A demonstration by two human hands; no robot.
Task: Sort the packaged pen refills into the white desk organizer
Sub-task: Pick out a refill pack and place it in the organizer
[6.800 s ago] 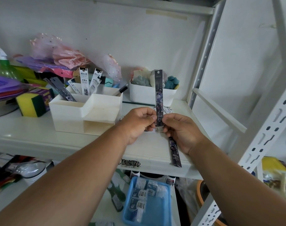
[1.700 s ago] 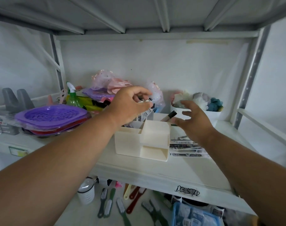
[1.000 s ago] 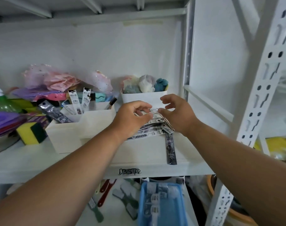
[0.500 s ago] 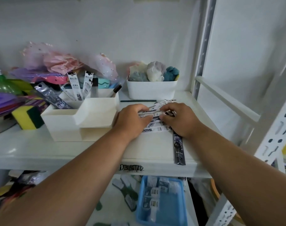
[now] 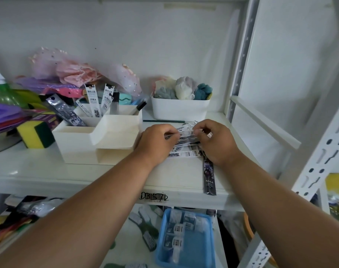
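Our fingers are curled down onto the loose pile of white refill packets (image 5: pixel 184 149) lying flat on the shelf (image 5: pixel 68 176). The left hand (image 5: pixel 155 143) pinches the near end of the top packet (image 5: pixel 181 132), and the right hand (image 5: pixel 216 142) curls over its other end; how firmly the right fingertips grip we cannot tell, since the knuckles hide them. We judge that we hold it at both ends to peel one slippery sleeve free of those beneath, so that only one lifts.

Just under the right wrist a dark refill packet (image 5: pixel 209 176) lies apart from the white ones, pointing toward the shelf's front edge and slightly overhanging it. It could slide off if our arm nudges it.

Left of the pile, almost touching our left hand, stands the white desk organizer (image 5: pixel 83 140). Its rear compartments already hold upright packets: white ones (image 5: pixel 93 101) and a dark one (image 5: pixel 64 111) leaning left. The front tray looks empty. Standing them on end keeps the labels readable, so the packet we are freeing probably goes in the same way.

Behind the pile sits a white bin (image 5: pixel 180 111) of soft items, with a thin dark stick (image 5: pixel 163 121) in front of it.
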